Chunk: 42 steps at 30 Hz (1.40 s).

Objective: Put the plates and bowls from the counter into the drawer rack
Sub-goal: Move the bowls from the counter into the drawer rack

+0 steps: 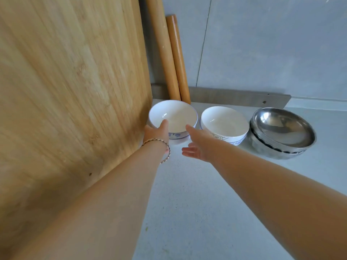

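- The left grip [156, 133] pinches the near rim of the left white bowl [174, 115]: the thumb lies over the rim and into the bowl, the palm sits against the outer wall, and the other fingers are hidden beneath.
- A thin beaded bracelet [165, 145] circles the left wrist.
- The right grip [197, 145] is spread and holds nothing. Its thumb points at the right side of the same bowl's rim, and its fingers fan out low over the counter [187, 203]. Whether the thumb tip touches the rim cannot be told.
- The left white bowl stands upright on the counter with a blue pattern on its outer wall, just beside the foot of a large bamboo cutting board [75, 91] that leans upright on the left.
- The right white bowl [225, 122], also blue-patterned, stands upright near the first one, apart from it. The right wrist passes in front of its near-left side.
- Further right, a stack of stainless steel bowls [281, 128] sits on the counter just beside the right white bowl, the top one tilted in the nest.
- Behind the left bowl, two wooden rolling pins [163, 53] lean side by side against the grey tiled wall [262, 44].
- A grey upstand strip [234, 98] runs along the back of the counter.
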Tool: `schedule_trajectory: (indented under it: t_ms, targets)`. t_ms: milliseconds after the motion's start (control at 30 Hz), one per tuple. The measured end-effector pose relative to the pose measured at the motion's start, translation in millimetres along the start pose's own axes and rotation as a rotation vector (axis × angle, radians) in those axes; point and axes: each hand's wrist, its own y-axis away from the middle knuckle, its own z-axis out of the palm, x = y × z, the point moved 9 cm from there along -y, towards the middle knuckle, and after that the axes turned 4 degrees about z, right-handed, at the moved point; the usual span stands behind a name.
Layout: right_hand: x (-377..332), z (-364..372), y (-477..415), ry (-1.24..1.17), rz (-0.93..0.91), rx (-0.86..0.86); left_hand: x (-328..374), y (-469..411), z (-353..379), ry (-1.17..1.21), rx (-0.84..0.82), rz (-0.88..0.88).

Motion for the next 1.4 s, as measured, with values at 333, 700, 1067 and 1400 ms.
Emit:
schedule_trajectory:
  t_ms: [333, 700, 1067, 1400]
  targets:
    - [19, 1, 1, -0.148, -0.157, 0.002, -35, 19, -3, 0.209, 0.083, -0.089]
    - [107, -139, 151, 0.303, -0.275, 0.015, -71, 200, 0, -0.247, -0.278, -0.038]
    - [234, -301, 272, 0.622, -0.114, 0.016, -182, 390, 79, -0.362, -0.528, -0.060]
    - [430, -348, 256, 0.633, 0.283, 0.001, -350, 442, 117, -0.709, -0.571, -0.268]
